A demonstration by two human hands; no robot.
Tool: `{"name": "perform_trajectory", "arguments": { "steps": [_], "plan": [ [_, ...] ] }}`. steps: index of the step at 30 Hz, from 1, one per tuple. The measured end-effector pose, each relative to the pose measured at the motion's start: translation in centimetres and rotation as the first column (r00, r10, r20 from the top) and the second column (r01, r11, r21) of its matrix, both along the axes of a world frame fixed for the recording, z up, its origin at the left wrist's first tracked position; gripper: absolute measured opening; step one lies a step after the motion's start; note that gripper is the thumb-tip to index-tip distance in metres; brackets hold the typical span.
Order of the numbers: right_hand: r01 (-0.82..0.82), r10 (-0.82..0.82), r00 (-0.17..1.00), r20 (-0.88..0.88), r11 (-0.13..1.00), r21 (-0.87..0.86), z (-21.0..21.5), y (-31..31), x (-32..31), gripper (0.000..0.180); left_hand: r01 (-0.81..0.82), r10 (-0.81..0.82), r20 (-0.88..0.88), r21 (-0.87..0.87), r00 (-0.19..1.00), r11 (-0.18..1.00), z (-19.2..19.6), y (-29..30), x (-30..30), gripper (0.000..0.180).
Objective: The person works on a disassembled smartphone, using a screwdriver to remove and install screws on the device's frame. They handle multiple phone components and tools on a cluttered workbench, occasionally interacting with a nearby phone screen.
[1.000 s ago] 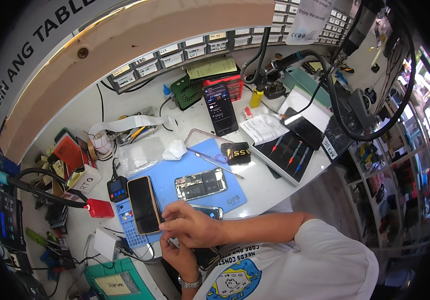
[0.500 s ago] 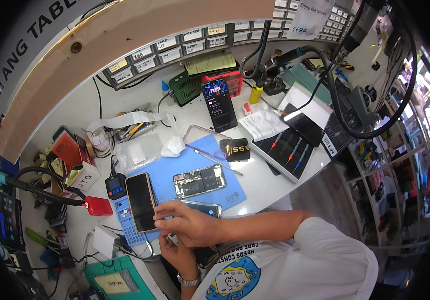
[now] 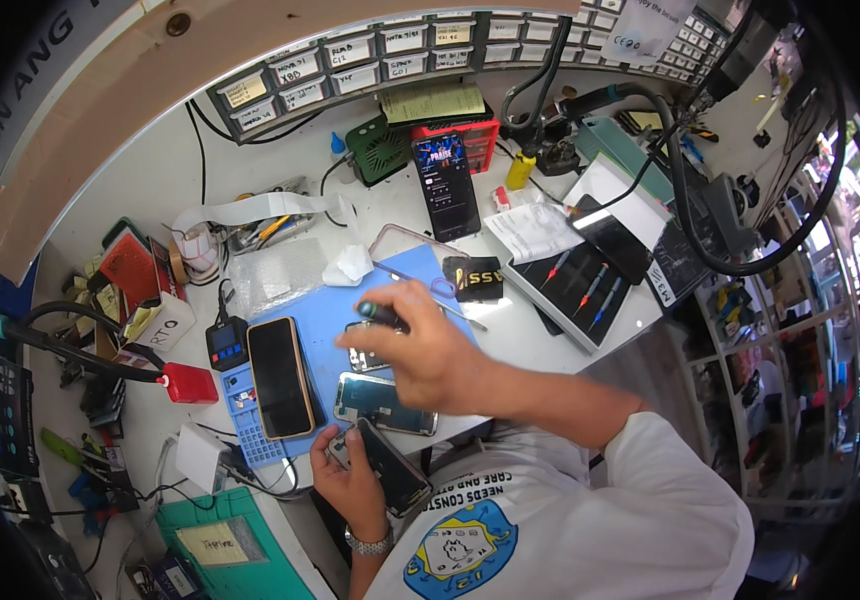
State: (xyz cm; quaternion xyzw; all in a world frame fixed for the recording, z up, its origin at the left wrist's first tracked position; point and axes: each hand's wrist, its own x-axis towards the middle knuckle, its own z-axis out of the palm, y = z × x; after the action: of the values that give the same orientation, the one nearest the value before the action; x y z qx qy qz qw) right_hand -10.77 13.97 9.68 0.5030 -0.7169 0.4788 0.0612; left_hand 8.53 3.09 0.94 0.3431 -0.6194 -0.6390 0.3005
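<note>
Head view: my right hand (image 3: 428,352) hovers over the blue mat (image 3: 325,340), fingers closed around a dark-handled screwdriver (image 3: 380,315). My left hand (image 3: 350,482) sits at the mat's near edge, fingers wrapped on a dark phone (image 3: 393,468), tilted. An opened phone body (image 3: 386,404) lies on the mat, just beyond that phone. An orange-edged phone (image 3: 280,377) rests on the mat's left part.

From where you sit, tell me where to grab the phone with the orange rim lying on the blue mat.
Pinch the orange-rimmed phone across its two long edges near the middle, coming down from above. It lies flat, screen up, on the blue mat, so probably only the thin sides give purchase.
</note>
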Motion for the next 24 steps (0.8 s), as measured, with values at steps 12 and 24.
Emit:
{"name": "perform_trajectory", "arguments": {
  "steps": [12, 24],
  "plan": [
    [0.442, -0.166, 0.867, -0.47, 0.692, 0.571, -0.5, 8.8, -14.7, 0.031, 0.002, 0.0, -0.03, 0.055, 1.0, 0.999, 0.0, 0.2, -0.1, 0.027],
    [0.429, -0.146, 0.869, -0.472, 0.698, 0.573, -1.5, 9.1, -15.3, 0.031, 0.006, -0.004, -0.042, 0.045, 0.999, 0.999, -0.3, -0.1, 0.1, 0.027]
  ]
}}
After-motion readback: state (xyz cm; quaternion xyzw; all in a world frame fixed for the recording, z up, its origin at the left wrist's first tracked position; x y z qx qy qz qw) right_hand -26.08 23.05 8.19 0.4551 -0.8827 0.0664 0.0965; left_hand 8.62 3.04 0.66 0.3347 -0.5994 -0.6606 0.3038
